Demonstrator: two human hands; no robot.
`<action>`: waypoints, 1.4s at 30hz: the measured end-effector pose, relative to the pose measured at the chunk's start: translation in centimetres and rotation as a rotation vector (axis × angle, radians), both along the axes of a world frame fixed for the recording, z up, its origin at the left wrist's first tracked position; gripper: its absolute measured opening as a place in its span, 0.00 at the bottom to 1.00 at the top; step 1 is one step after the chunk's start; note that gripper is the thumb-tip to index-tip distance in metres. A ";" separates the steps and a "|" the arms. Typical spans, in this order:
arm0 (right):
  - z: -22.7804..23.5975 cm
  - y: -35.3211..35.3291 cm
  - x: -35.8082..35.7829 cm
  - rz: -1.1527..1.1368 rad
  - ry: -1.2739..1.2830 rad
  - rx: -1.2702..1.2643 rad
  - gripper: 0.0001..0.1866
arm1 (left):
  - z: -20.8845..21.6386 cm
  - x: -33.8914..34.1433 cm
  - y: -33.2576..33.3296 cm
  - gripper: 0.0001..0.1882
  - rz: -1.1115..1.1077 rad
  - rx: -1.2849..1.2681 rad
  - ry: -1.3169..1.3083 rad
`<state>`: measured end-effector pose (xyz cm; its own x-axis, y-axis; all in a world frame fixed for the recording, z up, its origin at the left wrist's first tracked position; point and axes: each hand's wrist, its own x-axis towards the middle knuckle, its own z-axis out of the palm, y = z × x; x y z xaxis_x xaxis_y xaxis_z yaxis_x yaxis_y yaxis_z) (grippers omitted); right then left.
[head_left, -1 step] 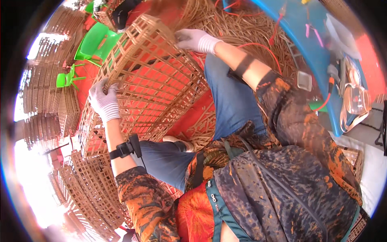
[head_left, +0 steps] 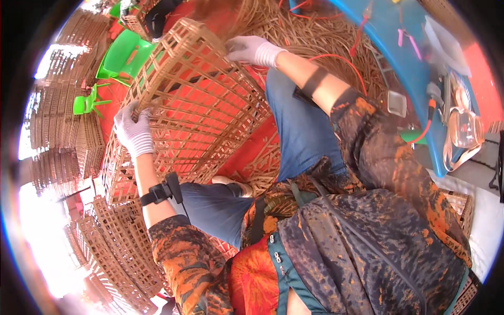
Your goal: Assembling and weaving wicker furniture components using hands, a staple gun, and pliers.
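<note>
A large openwork basket (head_left: pixel 202 118) woven from flat tan strips, bamboo-like, stands tilted between my knees. White knit gloves cover both hands. My left hand (head_left: pixel 134 130) is closed on the basket's left edge, with the thumb toward me. At the far right corner of the basket, my right hand (head_left: pixel 251 50) has its fingers curled down against the edge. Whatever those fingers pinch is hidden. A brown blur (head_left: pixel 220 23) shows just beyond them, perhaps a strip in motion.
Loose strips (head_left: pixel 278 31) lie heaped on the red floor beyond my right knee, crossed by an orange cord (head_left: pixel 346 62). A blue table (head_left: pixel 415 68) stands right. Green chairs (head_left: pixel 126 55) and stacked baskets (head_left: pixel 63 113) fill the left side. Another person's dark-clad leg (head_left: pixel 157 18) shows at the far left.
Both hands have shifted very slightly to the left, and the basket's top edge with them. Both hands keep the same places on the basket.
</note>
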<state>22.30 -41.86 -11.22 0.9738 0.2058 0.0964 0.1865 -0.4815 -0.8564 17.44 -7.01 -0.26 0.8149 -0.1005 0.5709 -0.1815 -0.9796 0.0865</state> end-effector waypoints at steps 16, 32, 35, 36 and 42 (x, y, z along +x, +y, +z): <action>6.0 5.7 0.0 -0.239 -0.581 -0.443 0.18 | 0.5 -0.1 2.5 0.14 -0.088 -0.120 -0.172; 11.0 12.5 -1.5 0.037 -1.028 -0.659 0.28 | 0.3 -10.1 12.8 0.27 0.212 0.039 -0.107; 11.3 12.9 -1.7 0.033 -1.011 -0.631 0.28 | -0.2 -12.6 17.5 0.29 0.399 0.037 -0.133; 11.3 12.6 -1.7 0.028 -1.007 -0.648 0.28 | -0.7 -12.9 18.6 0.26 0.400 0.018 -0.173; 12.3 10.6 4.8 0.027 -0.547 -0.043 0.17 | -3.4 -12.1 28.8 0.19 0.726 -0.383 -0.377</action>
